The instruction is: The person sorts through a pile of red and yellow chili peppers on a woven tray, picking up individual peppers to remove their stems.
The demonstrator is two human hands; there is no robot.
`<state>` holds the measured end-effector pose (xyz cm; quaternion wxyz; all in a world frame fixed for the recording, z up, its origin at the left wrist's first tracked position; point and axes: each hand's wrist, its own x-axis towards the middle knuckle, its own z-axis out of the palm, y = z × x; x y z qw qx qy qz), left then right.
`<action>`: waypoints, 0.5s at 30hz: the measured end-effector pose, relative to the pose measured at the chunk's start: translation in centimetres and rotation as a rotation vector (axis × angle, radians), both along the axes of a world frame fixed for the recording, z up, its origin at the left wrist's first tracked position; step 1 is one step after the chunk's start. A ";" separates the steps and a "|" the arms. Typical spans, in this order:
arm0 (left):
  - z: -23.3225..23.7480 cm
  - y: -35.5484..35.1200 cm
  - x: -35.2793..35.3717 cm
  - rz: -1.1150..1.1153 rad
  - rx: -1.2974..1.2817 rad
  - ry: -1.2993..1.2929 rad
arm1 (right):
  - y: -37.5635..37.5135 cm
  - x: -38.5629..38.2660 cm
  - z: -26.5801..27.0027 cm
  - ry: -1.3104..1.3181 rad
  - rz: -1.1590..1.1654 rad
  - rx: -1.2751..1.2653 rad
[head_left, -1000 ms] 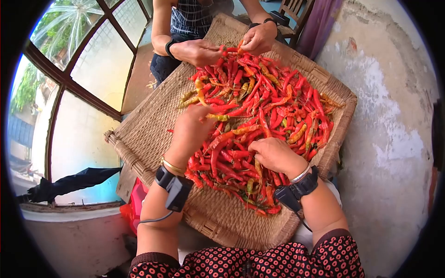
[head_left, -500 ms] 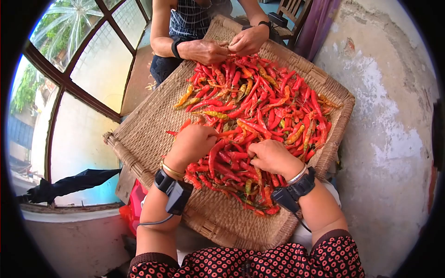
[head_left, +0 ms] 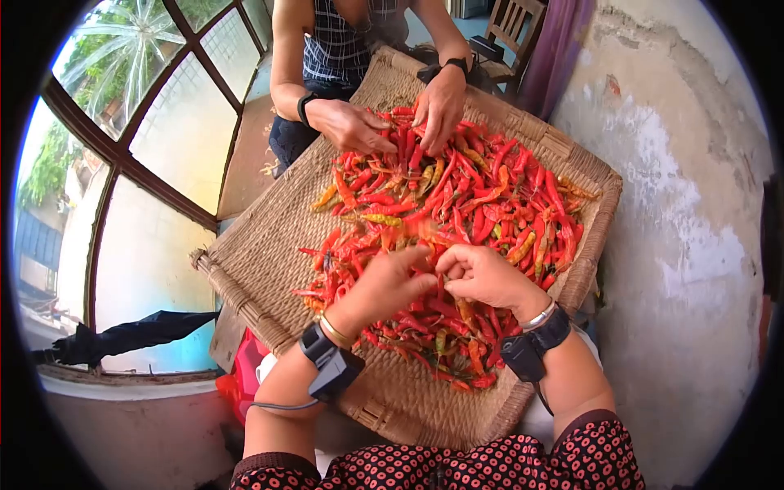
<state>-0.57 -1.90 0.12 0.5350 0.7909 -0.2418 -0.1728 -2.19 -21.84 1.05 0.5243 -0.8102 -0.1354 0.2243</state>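
Note:
Red chili peppers (head_left: 425, 322), with some orange and yellow ones, lie heaped on a woven tray (head_left: 261, 220). My left hand (head_left: 388, 284) is over the near part of the heap, thumb and forefinger apart, with a blurred streak of red just beyond its fingertips. Close beside it, my right hand (head_left: 483, 278) has its fingers curled and pinched together. A red chili pepper (head_left: 441, 286) shows at those fingertips, its stem end hidden.
Across the tray, another person's two hands (head_left: 351, 126) work among the peppers at the far edge. A framed window (head_left: 155, 188) and a dark folded umbrella (head_left: 139, 333) are at the left. A worn wall (head_left: 670, 220) stands right, a wooden chair (head_left: 514, 33) behind.
My left hand has moved right, close to my right hand, and its fingers have parted. My right hand has shifted slightly. The other person's hands have come down onto the peppers and separated.

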 end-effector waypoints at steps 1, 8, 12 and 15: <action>0.2 -0.2 -0.3 -0.058 0.006 0.009 | 0.0 -0.2 0.3 0.116 -0.077 0.201; 0.4 -0.8 -1.3 -0.183 0.050 0.463 | 0.9 -0.3 0.8 0.322 -0.235 0.577; 2.6 0.6 0.3 0.090 -0.089 0.477 | 0.3 1.2 -1.8 -0.397 -0.389 0.067; 1.0 2.8 3.4 0.408 -0.490 0.400 | 0.2 1.6 -2.1 -0.636 -0.385 -0.323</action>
